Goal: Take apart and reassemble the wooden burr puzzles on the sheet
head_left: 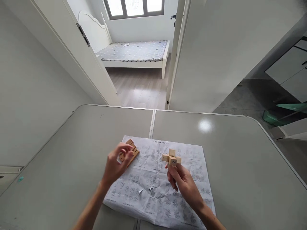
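Note:
My right hand (183, 182) pinches a partly interlocked wooden burr puzzle (172, 157) from below and holds it up over a printed sheet (153, 179). Its light wood bars cross one another, and a dark "Z"-like mark shows on the end facing me. To the left, my left hand (118, 163) is over several loose wooden puzzle pieces (136, 154) on the sheet's upper left corner. Its thumb and fingers are curved and apart, with nothing visible between them. The hand hides part of those pieces, so I cannot tell whether it touches them.
The creased sheet has small torn spots and lies on a grey table (227, 159) with a metal-edged seam (152, 123). Beyond the table's far edge, a doorway shows a bed (134, 64). A white door (206, 57) stands to the right, with green objects (273, 118) on the floor past it.

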{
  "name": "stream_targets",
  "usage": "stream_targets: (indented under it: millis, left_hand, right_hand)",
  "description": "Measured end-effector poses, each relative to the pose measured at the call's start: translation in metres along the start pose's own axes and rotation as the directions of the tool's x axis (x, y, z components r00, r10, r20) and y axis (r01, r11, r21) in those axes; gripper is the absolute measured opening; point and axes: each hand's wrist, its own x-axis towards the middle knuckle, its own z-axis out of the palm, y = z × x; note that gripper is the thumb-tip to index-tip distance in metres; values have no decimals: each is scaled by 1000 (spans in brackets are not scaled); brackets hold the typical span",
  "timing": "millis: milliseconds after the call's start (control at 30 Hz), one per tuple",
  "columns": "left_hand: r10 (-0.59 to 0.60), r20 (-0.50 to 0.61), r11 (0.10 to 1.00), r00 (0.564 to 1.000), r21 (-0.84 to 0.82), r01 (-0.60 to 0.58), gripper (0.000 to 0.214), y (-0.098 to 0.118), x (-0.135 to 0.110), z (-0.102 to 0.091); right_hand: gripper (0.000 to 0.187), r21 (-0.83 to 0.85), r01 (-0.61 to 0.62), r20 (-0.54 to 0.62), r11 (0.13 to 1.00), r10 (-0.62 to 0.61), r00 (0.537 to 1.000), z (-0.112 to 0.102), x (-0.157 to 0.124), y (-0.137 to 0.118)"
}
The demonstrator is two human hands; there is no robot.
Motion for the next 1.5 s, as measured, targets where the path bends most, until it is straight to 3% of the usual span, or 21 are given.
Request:
stream_targets:
  millis: [133, 267, 367, 467, 667, 833, 933, 1067, 1233, 1500]
  left_hand:
    - [99, 276, 955, 956, -296, -13, 43, 24, -15, 33]
    - [180, 505, 804, 844, -569, 169, 77, 29, -23, 61]
    - [222, 581, 686, 783, -663, 298, 80, 29, -24, 74]
    - [219, 602, 591, 768, -708, 386, 74, 26, -25, 82]
    - [197, 590, 484, 783, -753, 445, 70, 18, -32, 84]
    - [219, 626, 444, 748, -747, 495, 69, 13, -34, 81]
    - [239, 648, 425, 723, -739, 522, 68, 8, -34, 81]
    - [274, 660, 406, 700, -739, 538, 71, 1, -34, 82]
    - [331, 676, 414, 658, -731, 542, 76, -2, -32, 79]
    - [312, 684, 511, 659, -706, 491, 77, 1, -32, 72]
  right_hand:
    - [45, -193, 142, 34, 971, -138, 990, 7, 3, -7]
    - [37, -347, 267, 86, 899, -254, 963, 10, 1, -10]
    - [35, -407, 313, 106, 858, -296, 949, 10, -3, -4]
    - [34, -447, 309, 90, 840, -301, 949, 11, -7, 5]
    - [31, -435, 249, 57, 865, -249, 967, 21, -13, 18]
    - [37, -277, 166, 55, 946, -157, 986, 32, -15, 17]
    - [47, -136, 76, 112, 988, -61, 992, 34, -15, 16]
    - [54, -34, -16, 191, 999, 22, 981, 35, -14, 16]
    - [48, -39, -3, 157, 999, 9, 988, 36, -17, 21]
    - [49, -117, 53, -12, 992, -55, 998, 44, -24, 29]
